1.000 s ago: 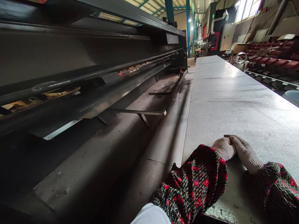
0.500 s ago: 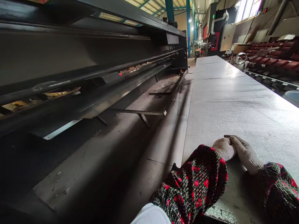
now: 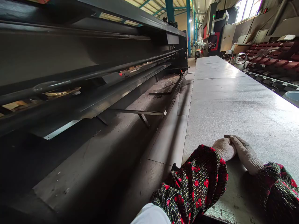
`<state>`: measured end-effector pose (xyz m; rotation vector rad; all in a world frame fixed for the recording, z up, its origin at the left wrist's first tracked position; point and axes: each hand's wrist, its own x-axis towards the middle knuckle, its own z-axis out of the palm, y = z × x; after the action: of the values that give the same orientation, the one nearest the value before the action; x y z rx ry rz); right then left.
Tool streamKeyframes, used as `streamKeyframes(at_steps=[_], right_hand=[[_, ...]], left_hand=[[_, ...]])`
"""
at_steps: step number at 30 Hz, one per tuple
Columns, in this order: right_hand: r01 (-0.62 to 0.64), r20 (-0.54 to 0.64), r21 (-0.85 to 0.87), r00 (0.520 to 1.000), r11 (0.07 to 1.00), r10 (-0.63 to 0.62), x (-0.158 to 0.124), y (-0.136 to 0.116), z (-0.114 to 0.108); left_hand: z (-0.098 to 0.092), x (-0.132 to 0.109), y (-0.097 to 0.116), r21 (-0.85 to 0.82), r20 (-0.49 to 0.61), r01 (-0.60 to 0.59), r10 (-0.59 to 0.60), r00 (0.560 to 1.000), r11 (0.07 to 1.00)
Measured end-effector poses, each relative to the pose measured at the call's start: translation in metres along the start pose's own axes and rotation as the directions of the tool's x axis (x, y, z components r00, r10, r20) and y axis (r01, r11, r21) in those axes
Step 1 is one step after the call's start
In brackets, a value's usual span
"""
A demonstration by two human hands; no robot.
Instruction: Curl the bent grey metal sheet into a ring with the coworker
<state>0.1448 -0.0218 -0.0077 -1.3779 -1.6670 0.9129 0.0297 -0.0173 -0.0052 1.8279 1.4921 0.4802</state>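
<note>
Unmoved since the earlier frame, my gloved right hand (image 3: 248, 154) lies partly over my gloved left hand (image 3: 223, 148); whether either is closed I cannot tell. Both rest at the near end of the long grey counter (image 3: 233, 105). Left: dark machine (image 3: 58, 53). Beyond the right edge: pale-blue tub (image 3: 292, 95).

Gloved right hand (image 3: 247, 154) laps gloved left hand (image 3: 223, 148), both over near part of long grey metal sheet (image 3: 229, 105). Floral sleeves (image 3: 196, 182) on both arms. Long black machine (image 3: 126, 51) alongside, left.
</note>
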Motion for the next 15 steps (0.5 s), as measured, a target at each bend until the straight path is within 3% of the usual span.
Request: streamKeyframes(at_steps=[15], right_hand=[[-0.002,0.0,-0.004,1.0,1.0,0.002,-0.0009,-0.0038,0.0001]], left_hand=[[0.0021,0.0007,-0.0029,-0.022,-0.006,-0.01,0.01,1.0,1.0]])
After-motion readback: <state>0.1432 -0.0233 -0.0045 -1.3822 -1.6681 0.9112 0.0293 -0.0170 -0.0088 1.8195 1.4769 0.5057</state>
